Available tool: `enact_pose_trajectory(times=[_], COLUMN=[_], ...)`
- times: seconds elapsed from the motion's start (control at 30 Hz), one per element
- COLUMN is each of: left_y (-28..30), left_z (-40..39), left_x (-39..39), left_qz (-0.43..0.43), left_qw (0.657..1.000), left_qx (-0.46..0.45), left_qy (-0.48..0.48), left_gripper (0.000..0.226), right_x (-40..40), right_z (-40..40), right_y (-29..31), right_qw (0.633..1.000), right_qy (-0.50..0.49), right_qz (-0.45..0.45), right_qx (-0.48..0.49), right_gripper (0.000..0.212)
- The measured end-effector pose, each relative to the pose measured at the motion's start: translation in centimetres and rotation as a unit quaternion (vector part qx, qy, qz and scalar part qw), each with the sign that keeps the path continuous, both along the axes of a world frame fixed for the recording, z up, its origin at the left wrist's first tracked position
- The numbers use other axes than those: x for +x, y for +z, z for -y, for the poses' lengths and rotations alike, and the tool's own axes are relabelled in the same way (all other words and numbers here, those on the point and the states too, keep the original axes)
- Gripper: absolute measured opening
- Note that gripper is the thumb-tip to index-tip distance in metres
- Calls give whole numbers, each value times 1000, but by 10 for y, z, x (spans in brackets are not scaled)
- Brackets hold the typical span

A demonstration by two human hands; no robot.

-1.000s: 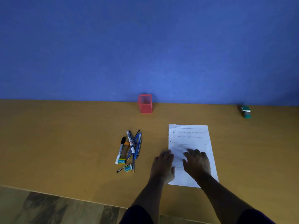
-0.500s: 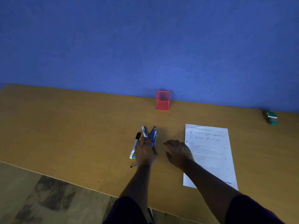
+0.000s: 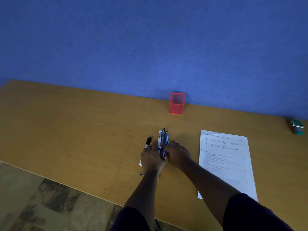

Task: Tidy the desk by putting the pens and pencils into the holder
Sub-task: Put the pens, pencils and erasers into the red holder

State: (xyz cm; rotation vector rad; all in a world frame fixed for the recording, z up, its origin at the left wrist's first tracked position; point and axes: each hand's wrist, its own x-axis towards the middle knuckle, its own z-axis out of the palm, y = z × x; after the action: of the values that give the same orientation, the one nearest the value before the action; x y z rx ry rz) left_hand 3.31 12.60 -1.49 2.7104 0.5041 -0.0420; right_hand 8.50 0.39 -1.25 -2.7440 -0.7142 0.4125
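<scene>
None of the pens and pencils (image 3: pixel 162 140) are in the holder (image 3: pixel 177 104) yet; the red mesh holder stands at the desk's (image 3: pixel 66 130) far edge against the blue wall, and looks empty as far as the mesh shows. All of the gathering, lifting and dropping-in is left, by my reading. The bundle lies mid-desk, well apart from the holder and nearer the front edge, its long axis running front-to-back, with the visible tips pointing toward the far edge and roughly at the holder. A black-capped marker (image 3: pixel 148 142) lies just beside it on the left, angled the same way. The left hand (image 3: pixel 152 160) rests over the bundle's near ends, fingers curled loosely; the right hand (image 3: pixel 178 155) presses in from the right side. Whether either has actually closed around the pens I cannot tell. A printed sheet (image 3: pixel 225 164) lies to the right.
</scene>
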Motion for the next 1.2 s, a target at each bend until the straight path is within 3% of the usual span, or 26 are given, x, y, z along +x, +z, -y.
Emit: enact_pose_trajectory(times=[0.17,0.33,0.5,0.67,0.9,1.03,1.2], left_y=[-2,4,24,43,74,94,106], left_z=[-2,-1,-3,-9,-6,1,13], left_x=[5,17,42,78,130,161,193], left_qz=[14,85,166,258,308,329,300], left_qw=[1000,996,986,965,948,939,943], left_qx=[4,-5,4,-16,-28,-32,-24], left_qy=[-8,-12,-13,-40,-71,-90,-142], left_gripper=[38,23,17,13,16,21,32], right_x=[8,13,19,22,32,35,35], right_z=[-6,-12,-17,-20,-22,-27,-34], right_y=[0,5,9,3,0,-4,-9], right_qw=[999,997,983,974,980,985,987], right_qy=[-28,-80,-176,-199,-174,-140,-118], right_qz=[-13,3,-53,-103,-96,-77,-46], right_qx=[10,3,31,32,-31,-72,-98], right_gripper=[27,25,26,25,35,28,29])
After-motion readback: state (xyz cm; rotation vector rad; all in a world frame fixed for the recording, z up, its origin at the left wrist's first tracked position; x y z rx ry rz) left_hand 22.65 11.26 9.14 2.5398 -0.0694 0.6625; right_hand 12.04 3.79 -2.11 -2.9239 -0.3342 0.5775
